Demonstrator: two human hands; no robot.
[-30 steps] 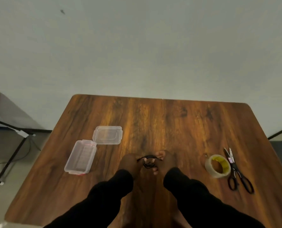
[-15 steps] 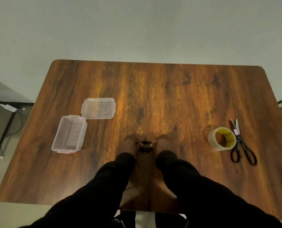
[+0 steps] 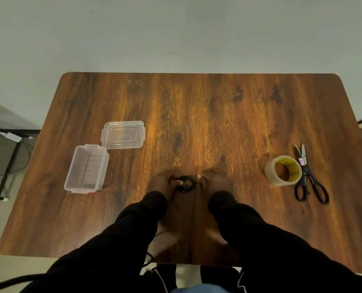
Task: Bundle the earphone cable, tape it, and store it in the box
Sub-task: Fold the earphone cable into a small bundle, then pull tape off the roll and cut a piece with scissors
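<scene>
A small coil of black earphone cable (image 3: 185,183) sits between my two hands just above the wooden table (image 3: 197,115), near its front middle. My left hand (image 3: 165,182) pinches the coil from the left and my right hand (image 3: 215,180) holds it from the right. Black sleeves cover both arms. A clear plastic box (image 3: 86,168) stands open at the left, its loose clear lid (image 3: 123,134) lying just behind it. A roll of clear tape (image 3: 283,170) with a yellow core lies at the right.
Black-handled scissors (image 3: 309,178) lie just right of the tape roll, blades pointing away from me. A black metal frame and cables (image 3: 8,149) stand off the table's left edge. A pale wall rises behind the table.
The head camera has tilted down, so the table now sits higher and fuller in view. Both hands stay together on the cable coil, which looks more tightly gathered.
</scene>
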